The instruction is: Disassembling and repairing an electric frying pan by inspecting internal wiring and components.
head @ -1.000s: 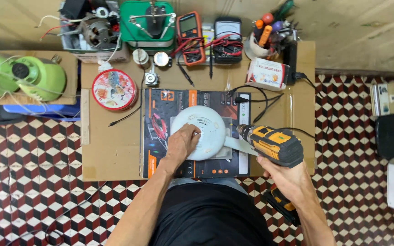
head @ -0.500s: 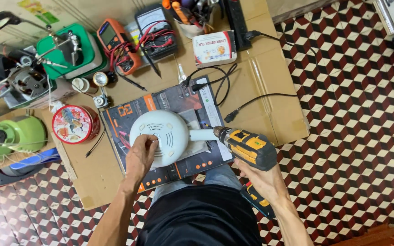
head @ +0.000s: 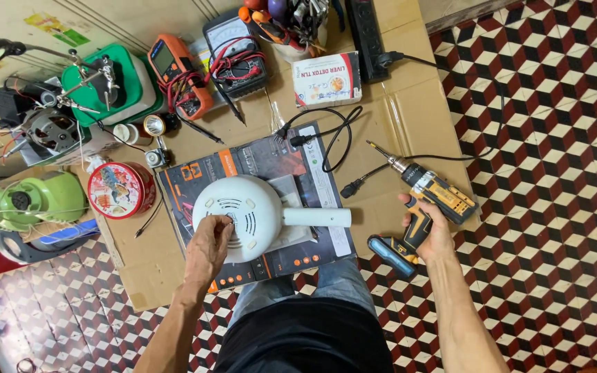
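Checkered red, white and black floor tiles are surrounding the low cardboard-topped bench (head: 409, 110) you're sitting at. Your left hand (head: 209, 247) is pressing fingertips down on the white round appliance (head: 238, 217), prob. pinning it flat on the dark mat (head: 312, 176) so it isn't sliding; fingers spread, not wrapped round anything. Your right hand (head: 428, 231) is clamping the yellow cordless drill (head: 431, 197) by its grip, bit pointing away from the work, well apart, off to the bench's right edge. Meters (head: 174, 72) and a red tin (head: 120, 190) are sitting behind and left.
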